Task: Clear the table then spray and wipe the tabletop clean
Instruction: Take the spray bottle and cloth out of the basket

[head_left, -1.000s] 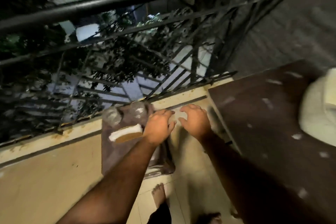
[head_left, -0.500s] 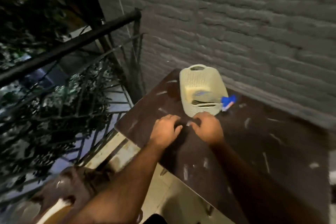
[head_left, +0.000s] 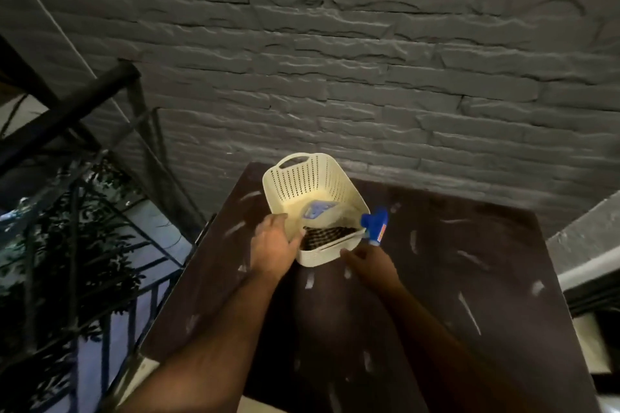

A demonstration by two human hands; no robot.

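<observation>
A cream perforated basket (head_left: pixel 315 184) stands on the dark brown tabletop (head_left: pixel 453 295), near the brick wall. Inside it lie a pale blue item (head_left: pixel 317 209) and a dark woven piece (head_left: pixel 327 235). A spray bottle with a blue head (head_left: pixel 375 223) stands against the basket's right near corner. My left hand (head_left: pixel 273 246) clasps the basket's near left corner, thumb at the rim. My right hand (head_left: pixel 367 263) is just in front of the near wall, fingertips touching its lower right edge. White streaks and smears cover the tabletop.
A grey brick wall (head_left: pixel 335 60) runs behind the table. A black metal railing (head_left: pixel 67 117) with foliage beyond it is to the left. A pale ledge (head_left: pixel 590 245) sits at the right edge. The floor shows below the table's near left corner.
My view swung from the railing and floor up to the table. Both hands moved forward across the tabletop to the basket, and the left one has closed on its corner.
</observation>
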